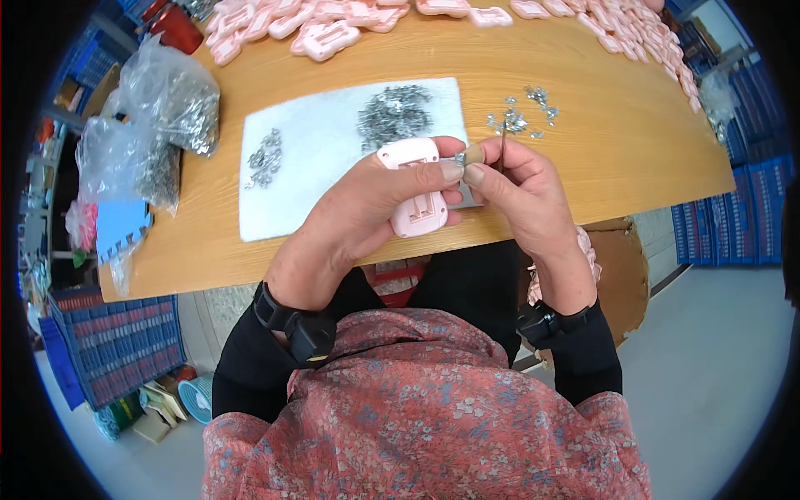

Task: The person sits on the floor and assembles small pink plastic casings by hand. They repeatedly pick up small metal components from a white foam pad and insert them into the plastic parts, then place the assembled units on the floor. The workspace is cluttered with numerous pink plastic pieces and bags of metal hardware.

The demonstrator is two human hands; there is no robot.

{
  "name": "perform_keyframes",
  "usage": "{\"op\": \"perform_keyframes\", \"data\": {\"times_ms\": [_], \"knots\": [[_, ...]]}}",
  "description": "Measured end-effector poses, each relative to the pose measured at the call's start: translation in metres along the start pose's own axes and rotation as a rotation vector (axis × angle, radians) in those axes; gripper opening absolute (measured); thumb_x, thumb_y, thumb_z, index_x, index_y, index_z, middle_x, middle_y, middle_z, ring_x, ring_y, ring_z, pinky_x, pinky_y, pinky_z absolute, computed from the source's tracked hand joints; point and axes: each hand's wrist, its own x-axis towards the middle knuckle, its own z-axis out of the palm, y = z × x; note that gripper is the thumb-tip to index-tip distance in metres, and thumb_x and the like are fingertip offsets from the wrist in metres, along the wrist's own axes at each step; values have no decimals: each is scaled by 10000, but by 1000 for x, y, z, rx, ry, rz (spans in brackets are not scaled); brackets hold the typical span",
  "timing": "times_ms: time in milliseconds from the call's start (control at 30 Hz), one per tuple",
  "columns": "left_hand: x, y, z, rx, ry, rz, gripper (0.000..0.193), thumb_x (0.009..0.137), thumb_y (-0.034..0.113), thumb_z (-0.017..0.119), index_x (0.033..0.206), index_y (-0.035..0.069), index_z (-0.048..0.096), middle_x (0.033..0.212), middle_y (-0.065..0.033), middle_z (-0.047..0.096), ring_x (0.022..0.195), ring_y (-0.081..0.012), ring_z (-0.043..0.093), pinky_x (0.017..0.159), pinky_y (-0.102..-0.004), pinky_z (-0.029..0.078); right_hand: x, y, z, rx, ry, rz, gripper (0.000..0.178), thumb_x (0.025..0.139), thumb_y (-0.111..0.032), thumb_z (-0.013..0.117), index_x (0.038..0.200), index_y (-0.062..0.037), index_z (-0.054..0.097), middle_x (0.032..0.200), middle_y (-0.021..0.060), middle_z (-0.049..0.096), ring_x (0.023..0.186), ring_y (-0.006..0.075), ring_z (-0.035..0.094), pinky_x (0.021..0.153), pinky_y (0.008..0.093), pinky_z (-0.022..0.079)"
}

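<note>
My left hand (360, 196) is closed around a pale pink plastic casing (422, 215) with rounded ends and recessed slots, held just over the table's near edge. At its right side, my left thumb and my right fingertips meet at a small shiny metal piece (460, 157). My right hand (527, 187) is pinched there, with a tan covering on one fingertip. A thin dark pointed tool (502, 143) sticks up from between the right fingers; its lower part is hidden. Beyond the hands, a dense pile of small metal parts (393, 115) lies on a white mat (321, 112).
Another small metal heap (265, 158) sits at the mat's left, and loose metal bits (517, 121) lie on the wooden table (617, 158). Many pink casings (329, 37) line the far edge. Plastic bags of metal parts (187, 108) stand left. A cardboard box (621, 275) is below right.
</note>
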Motion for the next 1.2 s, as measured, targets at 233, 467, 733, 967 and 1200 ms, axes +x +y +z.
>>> {"op": "perform_keyframes", "data": {"times_ms": [233,467,733,967,1200], "knots": [[-30,7,-29,-199,23,2,796,997,656,192,1313,11,536,768,-125,656,648,-212,659,621,-362,567,13,0,41,-408,31,-85,110,895,-87,683,943,6,649,827,-17,612,709,51,523,651,219,432],[-47,8,-45,-304,145,-57,831,979,698,172,1284,17,538,848,-119,676,672,-244,686,609,-436,613,31,3,81,-892,-115,-399,131,808,-74,715,928,-35,681,796,90,618,648,210,614,589,328,492],[-47,2,-59,-299,160,-94,743,1008,642,201,1286,24,504,844,-104,658,675,-218,684,572,-415,610,45,10,84,-1064,-224,-404,114,810,-90,710,903,-47,660,806,94,610,706,286,626,601,385,498],[-44,-4,-55,-203,202,-101,656,1024,595,276,1253,23,498,844,-111,656,668,-222,683,556,-406,614,42,0,92,-1349,-261,-415,109,818,-103,704,897,-48,653,810,105,609,732,302,633,618,385,506],[-45,-4,-55,-175,168,-70,690,1023,605,248,1326,20,451,835,-122,658,672,-216,688,559,-388,612,41,-7,81,-1042,-164,-161,181,865,-128,688,1020,-35,679,798,110,635,664,232,624,614,322,500]]}}
